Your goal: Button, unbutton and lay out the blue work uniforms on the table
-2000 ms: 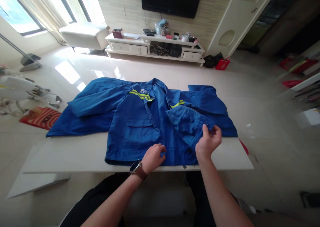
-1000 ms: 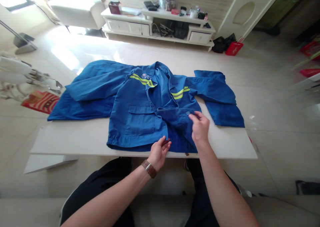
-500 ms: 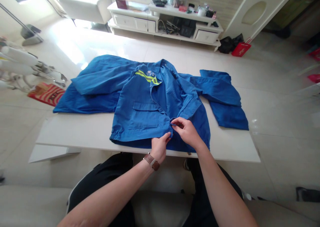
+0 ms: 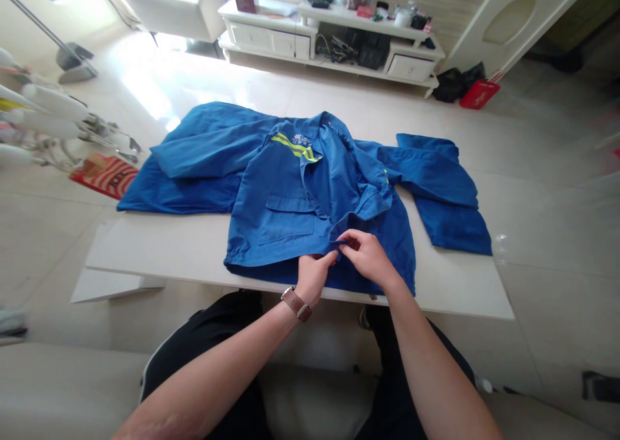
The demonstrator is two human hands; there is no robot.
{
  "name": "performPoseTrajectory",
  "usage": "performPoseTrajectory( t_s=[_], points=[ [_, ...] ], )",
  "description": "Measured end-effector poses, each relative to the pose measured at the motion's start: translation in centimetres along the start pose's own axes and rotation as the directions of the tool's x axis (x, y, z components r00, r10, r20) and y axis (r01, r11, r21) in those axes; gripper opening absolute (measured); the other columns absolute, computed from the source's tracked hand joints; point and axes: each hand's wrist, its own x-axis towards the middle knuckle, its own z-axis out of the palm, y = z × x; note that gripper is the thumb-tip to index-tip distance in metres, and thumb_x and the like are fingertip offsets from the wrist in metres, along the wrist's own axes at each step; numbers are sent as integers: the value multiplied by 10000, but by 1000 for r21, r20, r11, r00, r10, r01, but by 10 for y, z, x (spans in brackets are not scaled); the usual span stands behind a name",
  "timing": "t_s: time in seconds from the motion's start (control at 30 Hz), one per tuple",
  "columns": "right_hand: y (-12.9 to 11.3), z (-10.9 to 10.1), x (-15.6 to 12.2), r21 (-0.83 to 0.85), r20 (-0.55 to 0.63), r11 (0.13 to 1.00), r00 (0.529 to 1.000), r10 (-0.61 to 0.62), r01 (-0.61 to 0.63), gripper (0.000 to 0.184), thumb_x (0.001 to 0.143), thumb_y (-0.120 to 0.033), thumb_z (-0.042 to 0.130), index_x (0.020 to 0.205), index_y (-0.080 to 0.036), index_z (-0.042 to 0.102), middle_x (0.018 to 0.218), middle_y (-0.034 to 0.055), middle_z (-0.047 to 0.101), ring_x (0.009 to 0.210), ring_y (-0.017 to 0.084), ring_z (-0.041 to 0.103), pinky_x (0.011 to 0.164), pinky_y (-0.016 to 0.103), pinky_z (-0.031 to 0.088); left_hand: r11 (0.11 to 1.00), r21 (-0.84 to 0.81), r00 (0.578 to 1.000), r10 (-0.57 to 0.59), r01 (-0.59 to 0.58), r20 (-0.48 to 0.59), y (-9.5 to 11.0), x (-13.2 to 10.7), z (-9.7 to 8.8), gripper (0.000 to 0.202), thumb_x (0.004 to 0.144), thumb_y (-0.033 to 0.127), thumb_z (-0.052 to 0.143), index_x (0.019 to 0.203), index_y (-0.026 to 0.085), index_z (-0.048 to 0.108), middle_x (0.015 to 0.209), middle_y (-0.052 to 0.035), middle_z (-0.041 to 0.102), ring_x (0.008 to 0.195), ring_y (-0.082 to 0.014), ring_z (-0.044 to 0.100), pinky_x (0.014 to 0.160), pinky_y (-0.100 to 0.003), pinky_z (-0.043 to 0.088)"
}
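A blue work jacket (image 4: 276,188) with a yellow-and-grey reflective stripe lies front up on a white table (image 4: 159,249), its collar away from me. Its front hangs open at the chest, showing the inside. At the bottom hem, my left hand (image 4: 314,275) pinches the left-lying front edge, fingers partly under the cloth. My right hand (image 4: 363,252) grips the other front edge right beside it, so the two edges meet between my fingertips. Any fastener there is hidden. More folded blue cloth (image 4: 194,194) lies under the left-lying sleeve, and another blue piece (image 4: 455,227) under the other sleeve.
Beyond the table stands a white low cabinet (image 4: 271,39) with small items on top. A red bag (image 4: 479,94) and black bags sit on the floor by it. To the left are a red striped paper bag (image 4: 104,174) and a rack with white rolls (image 4: 53,101).
My hands have drawn closer together at the hem, and the right-lying front edge has folded up more. The whole view has shifted slightly.
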Motion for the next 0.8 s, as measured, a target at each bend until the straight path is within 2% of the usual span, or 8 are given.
performPoseTrajectory(
  t_s=[0.1, 0.27, 0.4, 0.57, 0.67, 0.8],
  points=[
    [-2, 1, 0, -47, -71, 999, 997, -19, 16, 163, 850, -256, 601, 894, -189, 743, 827, 26, 727, 747, 177, 637, 712, 297, 485, 999, -43, 1000, -20, 20, -3, 0, -1, 3, 282, 631, 235, 881, 865, 119, 773, 856, -84, 778, 722, -171, 677, 670, -283, 548],
    [-7, 1, 0, -38, -8, 999, 1000, -20, 20, 154, 836, -261, 640, 913, -185, 751, 856, 32, 737, 778, 180, 656, 714, 289, 496, 999, -9, 999, 33, -33, 29, 2, -1, 4, 226, 678, 264, 863, 828, 126, 766, 895, -85, 787, 765, -181, 687, 680, -279, 536],
    [-5, -1, -1, 3, -27, 1000, 999, -17, 18, 170, 872, -309, 653, 921, -187, 762, 866, 37, 751, 793, 189, 674, 724, 294, 502, 996, 36, 997, 75, -76, 31, 3, 0, 2, 204, 673, 252, 856, 794, 128, 747, 860, -77, 778, 736, -174, 668, 678, -283, 528],
    [-2, -3, -1, 82, -30, 997, 999, 17, -14, 141, 870, -323, 679, 873, -196, 741, 811, 18, 743, 756, 192, 672, 702, 293, 499, 999, -17, 999, 49, -49, 16, 0, 1, 2, 249, 645, 270, 864, 801, 121, 739, 903, -96, 777, 774, -183, 676, 758, -320, 544],
    [-5, -4, -2, 2, -46, 999, 998, -37, 37, 90, 876, -264, 673, 858, -206, 739, 812, 17, 744, 762, 192, 673, 713, 294, 493, 998, -49, 999, 41, -40, 12, 0, 2, 3, 243, 629, 250, 854, 798, 119, 739, 885, -92, 773, 776, -182, 674, 756, -317, 538],
    [-8, -3, -3, -131, -46, 977, 984, -175, 167, 92, 897, -182, 637, 853, -213, 712, 833, 22, 721, 774, 187, 662, 731, 295, 488, 999, -21, 998, 50, -50, 28, 4, 0, 4, 201, 636, 238, 831, 766, 121, 732, 826, -76, 762, 737, -168, 656, 723, -297, 525]
  ],
)
